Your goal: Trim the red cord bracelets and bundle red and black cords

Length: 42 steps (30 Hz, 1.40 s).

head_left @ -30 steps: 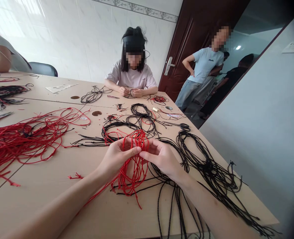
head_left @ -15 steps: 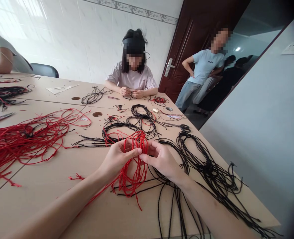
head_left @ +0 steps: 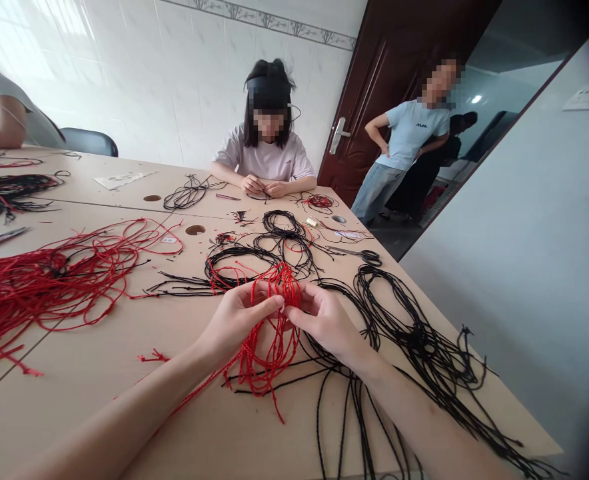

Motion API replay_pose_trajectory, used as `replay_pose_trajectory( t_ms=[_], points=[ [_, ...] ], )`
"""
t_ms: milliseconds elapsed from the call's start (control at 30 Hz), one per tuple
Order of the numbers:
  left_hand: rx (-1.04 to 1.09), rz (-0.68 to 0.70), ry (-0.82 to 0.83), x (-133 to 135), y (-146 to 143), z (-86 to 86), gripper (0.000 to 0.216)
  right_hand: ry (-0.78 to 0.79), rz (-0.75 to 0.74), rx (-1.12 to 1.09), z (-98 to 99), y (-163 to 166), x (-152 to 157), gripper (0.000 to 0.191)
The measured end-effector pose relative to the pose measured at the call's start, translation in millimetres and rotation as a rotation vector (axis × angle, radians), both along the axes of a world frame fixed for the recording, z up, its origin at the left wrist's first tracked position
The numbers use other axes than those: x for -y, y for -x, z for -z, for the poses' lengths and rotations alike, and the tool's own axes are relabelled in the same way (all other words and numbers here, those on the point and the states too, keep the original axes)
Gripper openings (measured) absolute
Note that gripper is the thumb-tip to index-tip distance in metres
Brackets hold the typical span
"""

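Note:
A looped bundle of red cords (head_left: 269, 360) is held between my two hands just above the table (head_left: 184, 433). My left hand (head_left: 247, 310) pinches the bundle from the left, its thumb laid across the strands. From the right, my right hand (head_left: 319, 310) grips the same bundle, thumb and fingertips almost meeting the left thumb. The fingers behind the cords are partly hidden. Loops hang below the hands, and one red strand trails toward the lower left. Black cords (head_left: 359, 393) lie beneath and to the right of my right hand.
A large tangle of red cords (head_left: 84, 280) spreads on the left. Coiled black cords (head_left: 419, 333) lie along the right edge, near scissors (head_left: 367, 255) and a tape roll (head_left: 338, 219). Across the table a person (head_left: 269, 153) handles dark cord; another person (head_left: 409, 133) stands by the door.
My hands keep their hold on the red bundle, with only slight finger movement; some strands have shifted a little to the right. In the doorway, the dark-clothed figure has moved.

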<state>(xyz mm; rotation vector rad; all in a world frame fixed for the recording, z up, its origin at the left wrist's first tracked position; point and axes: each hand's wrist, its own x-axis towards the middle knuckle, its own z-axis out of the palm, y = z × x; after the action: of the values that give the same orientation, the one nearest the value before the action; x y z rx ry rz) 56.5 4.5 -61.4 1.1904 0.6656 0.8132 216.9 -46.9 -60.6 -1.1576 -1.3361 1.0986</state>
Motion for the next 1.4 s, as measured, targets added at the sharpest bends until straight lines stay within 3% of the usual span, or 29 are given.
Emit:
replay_pose_trajectory(
  t_ms=[500, 700, 1400],
  points=[
    [0.028, 0.015, 0.039, -0.4, -0.2, 1.6, 0.021, 0.015, 0.009, -0.078, 0.9, 0.1, -1.1, 0.028],
    [0.040, 0.026, 0.044, 1.3, -0.3, 0.1, 0.021, 0.029, 0.104, -0.095, -3.0, -0.4, -0.4, 0.034],
    [0.104, 0.067, 0.089, 2.7, -2.8, -1.9, 0.029, -0.015, 0.098, -0.047, 1.4, -2.9, -1.8, 0.029]
  ],
)
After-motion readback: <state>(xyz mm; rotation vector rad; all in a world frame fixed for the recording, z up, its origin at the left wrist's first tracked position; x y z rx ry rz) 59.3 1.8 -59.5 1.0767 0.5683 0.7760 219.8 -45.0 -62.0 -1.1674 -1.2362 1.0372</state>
